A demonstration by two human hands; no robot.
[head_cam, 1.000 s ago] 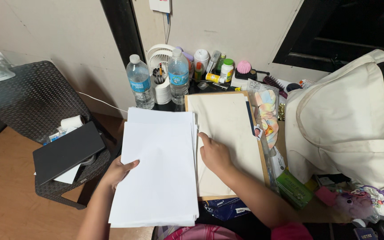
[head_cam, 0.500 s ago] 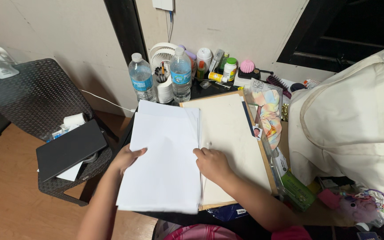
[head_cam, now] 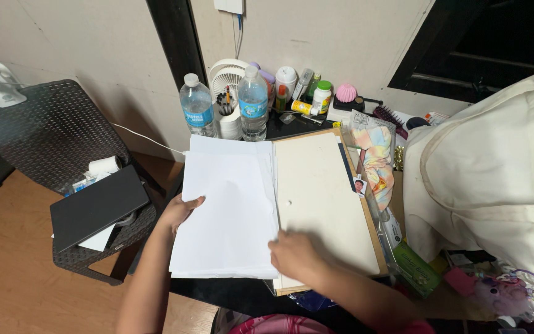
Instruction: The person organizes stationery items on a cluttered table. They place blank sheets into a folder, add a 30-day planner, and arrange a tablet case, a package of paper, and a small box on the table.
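Observation:
A thick stack of white paper [head_cam: 227, 207] lies over the left side of a dark desk. My left hand [head_cam: 180, 211] holds its left edge, thumb on top. My right hand [head_cam: 292, 256] grips the stack's lower right corner, resting partly on a cream sheet on a wooden board [head_cam: 326, 198] beside it. The board lies flat on the desk, right of the stack and touching it.
Two water bottles [head_cam: 197, 112], a small white fan [head_cam: 228, 73] and several small containers line the wall. A cream cloth bag [head_cam: 489, 179] fills the right. A wicker chair [head_cam: 50, 142] with a black laptop [head_cam: 97, 207] stands at the left, over wooden floor.
The paper stack has shifted right and up onto the desk, against the board. My right hand slid from the middle of the cream sheet down to the stack's lower right corner.

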